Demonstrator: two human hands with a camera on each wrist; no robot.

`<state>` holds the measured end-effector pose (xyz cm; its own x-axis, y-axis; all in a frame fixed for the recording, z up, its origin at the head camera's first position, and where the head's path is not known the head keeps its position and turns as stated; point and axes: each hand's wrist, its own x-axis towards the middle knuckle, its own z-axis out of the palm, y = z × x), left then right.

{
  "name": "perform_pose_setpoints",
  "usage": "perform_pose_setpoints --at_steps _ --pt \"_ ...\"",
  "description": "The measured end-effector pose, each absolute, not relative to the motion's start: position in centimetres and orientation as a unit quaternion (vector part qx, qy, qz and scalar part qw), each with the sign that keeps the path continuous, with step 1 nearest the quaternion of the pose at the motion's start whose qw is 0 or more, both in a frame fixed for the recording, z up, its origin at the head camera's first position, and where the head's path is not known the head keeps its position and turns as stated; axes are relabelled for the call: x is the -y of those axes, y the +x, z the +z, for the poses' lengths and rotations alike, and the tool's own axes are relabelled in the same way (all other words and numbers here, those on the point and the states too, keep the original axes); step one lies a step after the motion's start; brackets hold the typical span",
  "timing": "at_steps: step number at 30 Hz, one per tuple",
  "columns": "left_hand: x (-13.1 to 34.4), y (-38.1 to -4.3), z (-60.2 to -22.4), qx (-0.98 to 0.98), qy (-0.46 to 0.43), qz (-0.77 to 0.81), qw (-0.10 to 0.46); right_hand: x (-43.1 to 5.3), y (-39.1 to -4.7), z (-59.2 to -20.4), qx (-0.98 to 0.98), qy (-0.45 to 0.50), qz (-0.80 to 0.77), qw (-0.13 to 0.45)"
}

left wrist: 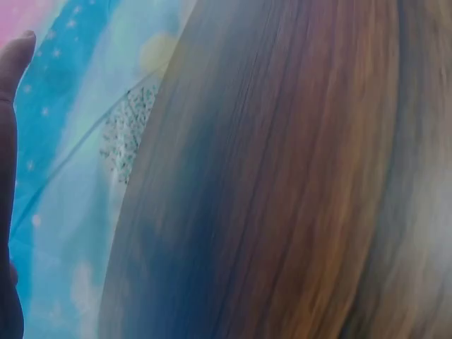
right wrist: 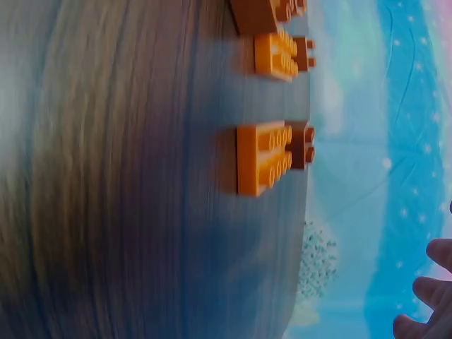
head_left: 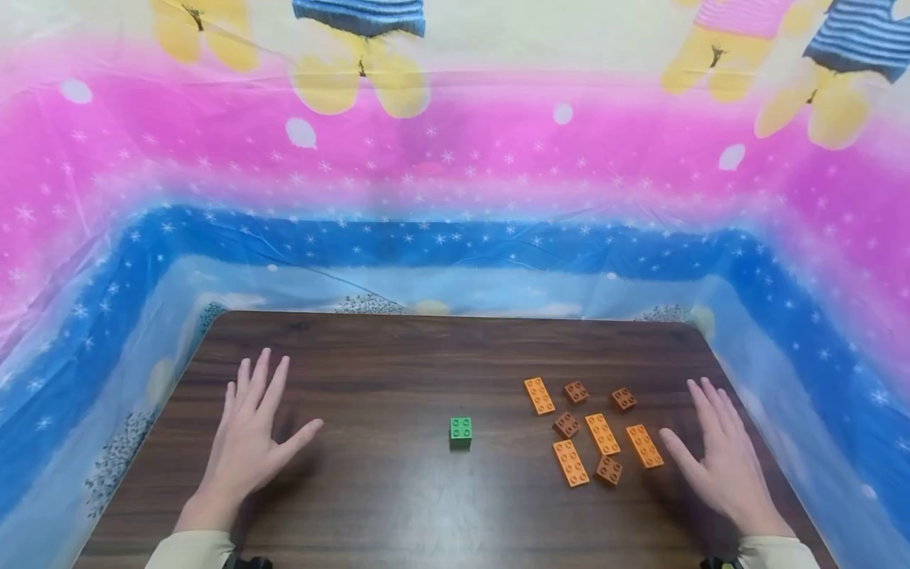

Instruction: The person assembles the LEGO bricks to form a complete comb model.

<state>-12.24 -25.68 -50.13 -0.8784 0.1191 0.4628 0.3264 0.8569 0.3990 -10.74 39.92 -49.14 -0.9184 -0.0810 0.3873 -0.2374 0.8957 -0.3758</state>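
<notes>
While a green brick (head_left: 460, 432) sits on the worktop (head_left: 355, 506), I see through the head camera the left hand (head_left: 249, 446) to its left, fingers spread apart. Four orange bricks (head_left: 603, 434) and four brown bricks (head_left: 566, 425) lie near the right hand (head_left: 725, 466), its thumb parted from its fingers.

The green brick (head_left: 460, 432), orange bricks (head_left: 603, 434) and brown bricks (head_left: 566, 425) from four to six o'clock look smooth plastic, the tabletop (head_left: 370, 482) glossy wood-grain, the backdrop (head_left: 455, 178) creased sheeting.
</notes>
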Motion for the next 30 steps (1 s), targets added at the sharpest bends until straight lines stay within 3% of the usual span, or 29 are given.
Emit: perform_pose_setpoints --at_steps 12,23,30 --pt "22.0 -12.6 -50.8 0.912 -0.150 -0.342 0.172 -36.1 -9.7 -49.1 0.941 0.125 0.247 0.195" --pt "18.2 -12.6 -52.0 0.881 -0.178 -0.402 0.171 -34.3 -8.8 -49.9 0.945 0.107 0.263 0.160" --pt "15.7 -12.7 -52.7 0.878 -0.179 -0.421 0.140 -33.7 -8.3 -50.6 0.952 0.098 0.253 0.144"
